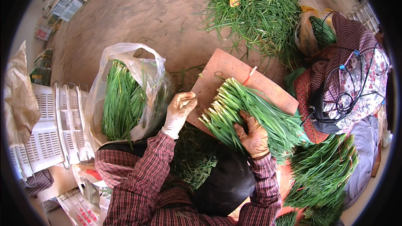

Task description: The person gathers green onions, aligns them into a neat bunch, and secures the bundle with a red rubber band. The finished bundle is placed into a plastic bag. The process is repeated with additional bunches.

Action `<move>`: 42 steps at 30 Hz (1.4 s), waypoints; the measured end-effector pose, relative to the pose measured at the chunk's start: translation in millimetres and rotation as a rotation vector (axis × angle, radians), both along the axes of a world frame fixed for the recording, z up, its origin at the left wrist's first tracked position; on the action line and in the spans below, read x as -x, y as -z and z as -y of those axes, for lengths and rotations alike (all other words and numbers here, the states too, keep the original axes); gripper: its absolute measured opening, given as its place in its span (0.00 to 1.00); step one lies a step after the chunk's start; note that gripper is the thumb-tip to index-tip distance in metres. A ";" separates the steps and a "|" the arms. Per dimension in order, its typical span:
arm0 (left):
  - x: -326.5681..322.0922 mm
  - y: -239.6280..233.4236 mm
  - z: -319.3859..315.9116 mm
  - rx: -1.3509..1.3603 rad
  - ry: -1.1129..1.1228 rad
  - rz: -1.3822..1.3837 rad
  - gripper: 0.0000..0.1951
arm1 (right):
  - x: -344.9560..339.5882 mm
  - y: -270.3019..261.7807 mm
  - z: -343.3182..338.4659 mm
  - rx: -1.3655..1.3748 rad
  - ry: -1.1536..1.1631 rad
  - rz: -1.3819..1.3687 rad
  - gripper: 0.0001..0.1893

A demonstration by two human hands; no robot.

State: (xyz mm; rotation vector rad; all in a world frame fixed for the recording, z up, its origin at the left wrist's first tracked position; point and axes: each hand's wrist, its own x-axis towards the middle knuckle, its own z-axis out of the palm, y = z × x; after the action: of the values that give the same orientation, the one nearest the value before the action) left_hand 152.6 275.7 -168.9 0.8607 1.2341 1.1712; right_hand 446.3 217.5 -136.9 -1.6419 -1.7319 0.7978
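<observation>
A loose bunch of long green leafy stalks, like garlic chives, [251,110] lies on a reddish board [220,66], its pale cut ends towards the left. My right hand [252,135], in a stained glove, rests on the stalks with thumb and fingers spread over them; whether it grips any is unclear. My left hand [181,110], in a whitish glove, is raised just off the board's left edge. Its fingers are curled and the thumb meets them; nothing clear shows between them. A reddish band [250,75] lies across the board's upper edge.
A clear plastic bag [150,69] holding green stalks [121,100] stands left. White plastic crates [47,125] are beyond it. A large heap of greens [251,12] lies on the floor ahead. Tied bunches [323,169] are at right, near a person in a patterned garment [358,78].
</observation>
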 end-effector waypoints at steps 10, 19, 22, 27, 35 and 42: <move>67.5 6.6 77.7 0.109 0.036 -0.309 0.15 | -22.1 -53.4 3.7 -0.017 -0.011 0.178 0.29; 27.8 -22.2 29.8 -0.352 0.252 -0.515 0.22 | 5.7 -42.4 -0.5 -0.140 -0.236 0.219 0.19; 5.1 -36.3 5.5 -0.564 0.377 -0.874 0.11 | 12.3 -28.0 -0.8 -0.091 -0.212 0.184 0.18; -5.2 -29.6 -14.9 -0.663 0.519 -0.923 0.08 | 8.6 -26.0 0.4 -0.067 -0.196 0.157 0.21; -6.3 -33.4 -30.3 -0.625 0.587 -0.929 0.09 | 3.0 -15.5 3.7 0.001 -0.194 0.105 0.26; -0.4 -25.6 -27.7 -0.639 0.730 -1.012 0.13 | 2.5 -11.4 2.6 -0.015 -0.197 0.072 0.27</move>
State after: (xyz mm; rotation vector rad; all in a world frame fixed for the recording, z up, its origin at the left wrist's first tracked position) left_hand 153.0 303.4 -143.3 2.3381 1.0907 0.4672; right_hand 443.8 214.9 -125.6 -1.5235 -1.9682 0.8223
